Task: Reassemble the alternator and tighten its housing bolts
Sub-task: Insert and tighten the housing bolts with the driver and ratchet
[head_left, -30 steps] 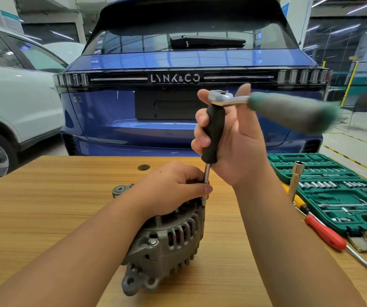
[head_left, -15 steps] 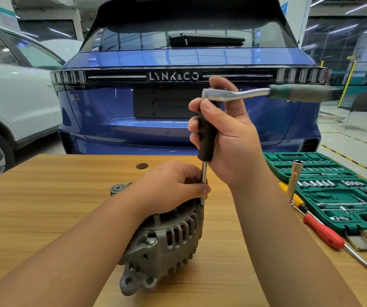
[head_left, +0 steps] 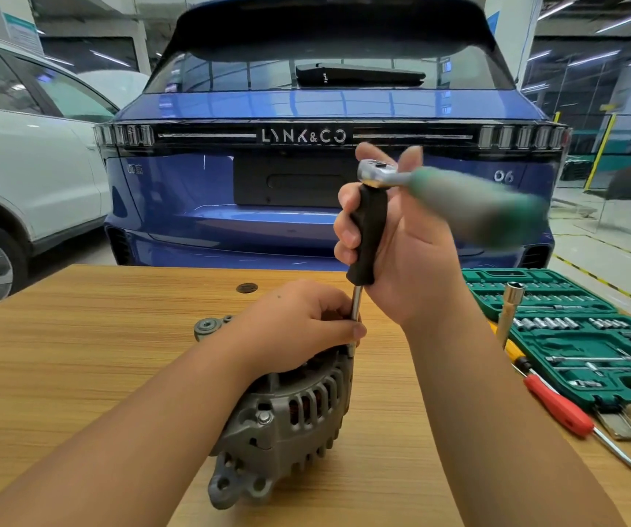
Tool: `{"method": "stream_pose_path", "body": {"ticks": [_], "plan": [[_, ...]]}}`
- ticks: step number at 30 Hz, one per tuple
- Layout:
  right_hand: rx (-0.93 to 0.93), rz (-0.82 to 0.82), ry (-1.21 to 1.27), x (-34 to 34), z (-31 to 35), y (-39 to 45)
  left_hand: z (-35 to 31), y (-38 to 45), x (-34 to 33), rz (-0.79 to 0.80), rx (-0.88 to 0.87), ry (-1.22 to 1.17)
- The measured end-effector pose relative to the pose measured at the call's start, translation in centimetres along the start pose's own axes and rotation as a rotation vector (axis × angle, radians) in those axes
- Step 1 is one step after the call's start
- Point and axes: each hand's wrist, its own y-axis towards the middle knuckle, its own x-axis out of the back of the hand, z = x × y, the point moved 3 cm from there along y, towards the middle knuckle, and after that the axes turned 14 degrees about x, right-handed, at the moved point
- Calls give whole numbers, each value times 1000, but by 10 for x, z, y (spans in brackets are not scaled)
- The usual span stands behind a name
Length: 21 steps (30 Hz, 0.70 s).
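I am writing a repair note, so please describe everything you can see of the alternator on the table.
The alternator is a grey cast-metal unit with a rounded, slotted housing; coppery windings show through the vents. It lies tilted on the wooden table, with mounting ears at its near and far ends and one bolt head visible on its side. The left hand rests on top, pinching the metal shaft of the socket driver that stands at its upper edge.
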Motion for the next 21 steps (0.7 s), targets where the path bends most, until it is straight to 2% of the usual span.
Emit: {"method": "stream_pose_path", "body": {"ticks": [2,4,6,8,10,14,16,21], "plan": [[80,-112,-247,0,2,-1,0,0,-1,2,-7,5],[93,-202,-354,3,4,0,0,0,-2,10,-8,12],[-17,-171,-227,8,5,2,0,0,-1,7,-15,1],[-144,-40,16,12,7,3,0,1,0,3,-22,-16],[-163,33,163,13,7,2,0,1,0,8,-24,-23],[33,-49,-14,7,-2,1,1,2,0,5,-8,-17],[128,-34,-96,3,-3,-1,2,3,-1,2,-5,-16],[93,62,-42,-2,-3,0,4,3,0,7,-20,-32]]}}
